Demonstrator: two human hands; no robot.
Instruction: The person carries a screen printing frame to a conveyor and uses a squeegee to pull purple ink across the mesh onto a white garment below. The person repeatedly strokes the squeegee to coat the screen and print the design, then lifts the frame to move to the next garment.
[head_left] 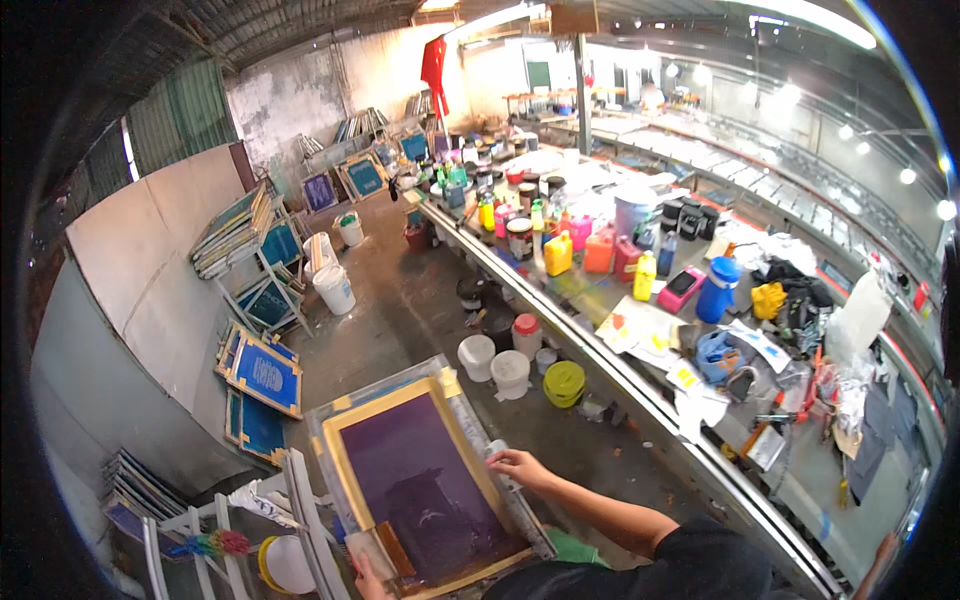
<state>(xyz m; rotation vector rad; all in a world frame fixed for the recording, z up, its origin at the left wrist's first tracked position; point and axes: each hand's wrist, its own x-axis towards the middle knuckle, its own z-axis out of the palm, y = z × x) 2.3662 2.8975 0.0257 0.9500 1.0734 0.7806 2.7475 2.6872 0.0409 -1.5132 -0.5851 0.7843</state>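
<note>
In front of me lies a screen-printing frame (335, 447), its dark purple mesh bordered by yellow tape and a pale outer edge. A wet-looking darker patch covers the lower half of the mesh. At the frame's right side my right hand (518, 468) is closed in a pinch, next to a small whitish piece (496, 449) that I cannot identify. My left hand (370, 578), partly cut off by the lower edge, is closed on a pale block with a brown strip (393, 548) at the frame's lower left corner.
A long table (800, 505) with bottles, tubs and papers runs along the right. White buckets (478, 355) and a yellow-green tub (564, 382) stand under its edge. Blue screens (265, 372) lean at left. A metal rack (312, 520) is beside me; another person's hand (886, 549) shows far right.
</note>
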